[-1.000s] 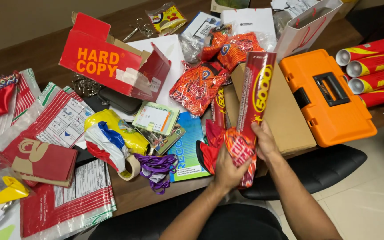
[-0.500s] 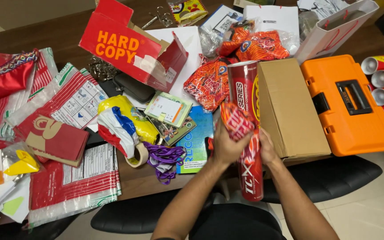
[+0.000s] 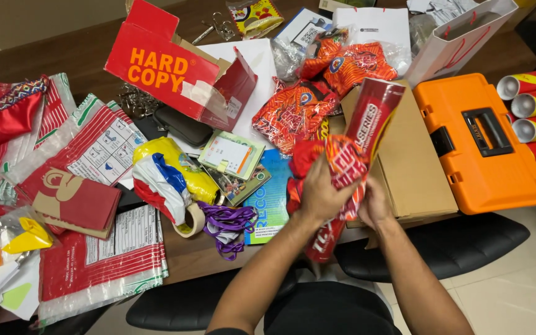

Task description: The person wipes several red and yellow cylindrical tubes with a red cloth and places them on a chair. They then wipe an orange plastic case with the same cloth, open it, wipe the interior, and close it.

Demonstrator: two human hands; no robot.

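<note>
This looks like an office or a similar workroom. A long dark wooden desk (image 3: 88, 59) fills the view, with black swivel chairs (image 3: 429, 245) pushed up to its near edge over a pale tiled floor (image 3: 516, 298). On the desk lie a red copy-paper box (image 3: 169, 68), binder clips (image 3: 134, 99), a roll of tape (image 3: 190, 220), purple lanyards (image 3: 227, 223) and a white paper bag (image 3: 460, 34).
</note>
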